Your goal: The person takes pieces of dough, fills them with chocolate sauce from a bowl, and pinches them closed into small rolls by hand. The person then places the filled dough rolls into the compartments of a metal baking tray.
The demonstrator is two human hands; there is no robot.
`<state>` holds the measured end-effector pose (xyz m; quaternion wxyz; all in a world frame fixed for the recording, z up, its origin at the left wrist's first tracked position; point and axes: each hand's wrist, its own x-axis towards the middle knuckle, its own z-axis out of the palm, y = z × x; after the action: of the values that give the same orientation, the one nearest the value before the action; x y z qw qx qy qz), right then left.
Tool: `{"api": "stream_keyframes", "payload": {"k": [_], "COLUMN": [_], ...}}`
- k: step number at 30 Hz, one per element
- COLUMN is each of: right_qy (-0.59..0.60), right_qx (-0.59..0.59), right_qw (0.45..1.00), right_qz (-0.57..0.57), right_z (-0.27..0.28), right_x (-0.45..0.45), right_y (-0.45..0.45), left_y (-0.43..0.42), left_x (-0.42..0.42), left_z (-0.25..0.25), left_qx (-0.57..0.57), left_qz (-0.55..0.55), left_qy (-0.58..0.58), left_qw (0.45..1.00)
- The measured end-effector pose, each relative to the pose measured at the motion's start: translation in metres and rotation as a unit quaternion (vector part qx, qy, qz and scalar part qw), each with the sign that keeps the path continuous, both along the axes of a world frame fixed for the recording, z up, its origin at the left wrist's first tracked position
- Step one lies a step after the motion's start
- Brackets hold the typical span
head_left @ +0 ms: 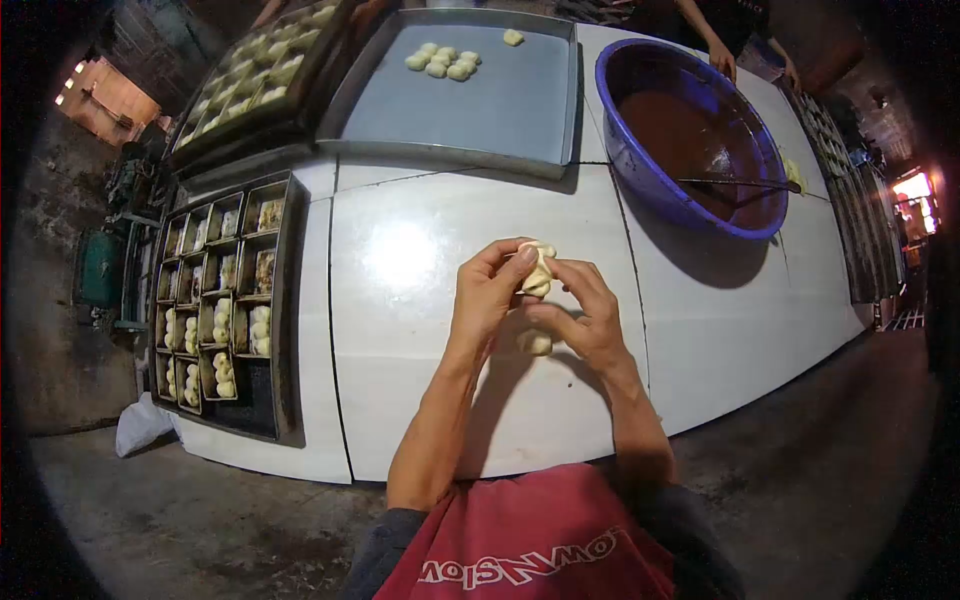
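Note:
Between my two hands, above the white table [420, 300], is a piece of pale dough [538, 270]. My left hand [492, 285] pinches it from the left with thumb and fingers. From the right, the fingers of my right hand [588, 312] close on the same piece. Just below them a second dough piece [535, 343] shows, partly behind my right hand; whether it touches the hand I cannot tell. Farther off, a cluster of dough balls [443, 62] and a single dough ball [513, 37] sit in a wide metal tray [470, 120].
A purple tub [622, 130] of brown filling, with a long stirring tool [740, 183] across it, stands at right. On the left lies a tray of small loaf tins [285, 330], some holding dough pieces. Behind it are stacked tins [255, 75]. Another person's hand [722, 60] is beyond the tub.

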<state>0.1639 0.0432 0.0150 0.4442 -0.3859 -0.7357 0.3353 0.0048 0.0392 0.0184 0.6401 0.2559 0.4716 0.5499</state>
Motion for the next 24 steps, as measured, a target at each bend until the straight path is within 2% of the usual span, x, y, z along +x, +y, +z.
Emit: {"api": "stream_keyframes", "payload": {"k": [2,6,9,10,11,13,16,17,19,22,24], "right_qy": [0.017,0.036,0.22,0.21,0.188,0.08,0.099,0.101,0.098,0.006,-0.029], "right_qx": [0.018,0.064,0.039,0.045,0.039,0.075,0.071,0.06,-0.052,-0.049,-0.007], "right_qw": [0.999,0.997,0.974,0.976,0.978,0.986,0.977,0.978,0.986,0.993,0.998], "right_qz": [-0.02,-0.035,-0.033,-0.031,-0.083,-0.125,-0.174,-0.17,-0.123,-0.111,-0.047], "right_z": [-0.017,-0.013,-0.025,-0.026,-0.031,-0.029,-0.028,-0.022,-0.021,-0.007,0.006], "right_x": [-0.001,-0.001,-0.02,-0.02,-0.02,-0.019,-0.02,-0.021,-0.016,-0.013,-0.007], "right_y": [0.003,0.006,0.002,0.002,0.001,0.004,0.008,0.007,0.004,-0.001,-0.012], "left_y": [-0.004,-0.017,-0.017,-0.018,-0.019,-0.022,-0.029,-0.029,-0.027,-0.022,-0.024], "left_x": [0.006,0.007,0.006,0.006,0.007,0.007,0.01,0.011,0.007,0.004,0.002], "left_z": [0.007,0.011,0.008,0.005,0.002,-0.001,0.0,0.001,0.0,-0.008,0.0], "left_qx": [0.009,0.061,0.081,0.077,0.073,0.073,0.071,0.07,0.06,0.015,0.003], "left_qz": [0.014,0.006,-0.007,-0.01,-0.013,-0.034,-0.052,-0.046,-0.047,-0.004,-0.022], "left_qy": [-0.005,0.007,0.016,0.016,0.017,0.015,-0.046,0.043,0.114,0.073,0.028], "left_qw": [1.0,0.998,0.997,0.997,0.997,0.997,0.995,0.996,0.991,0.997,0.999]}}
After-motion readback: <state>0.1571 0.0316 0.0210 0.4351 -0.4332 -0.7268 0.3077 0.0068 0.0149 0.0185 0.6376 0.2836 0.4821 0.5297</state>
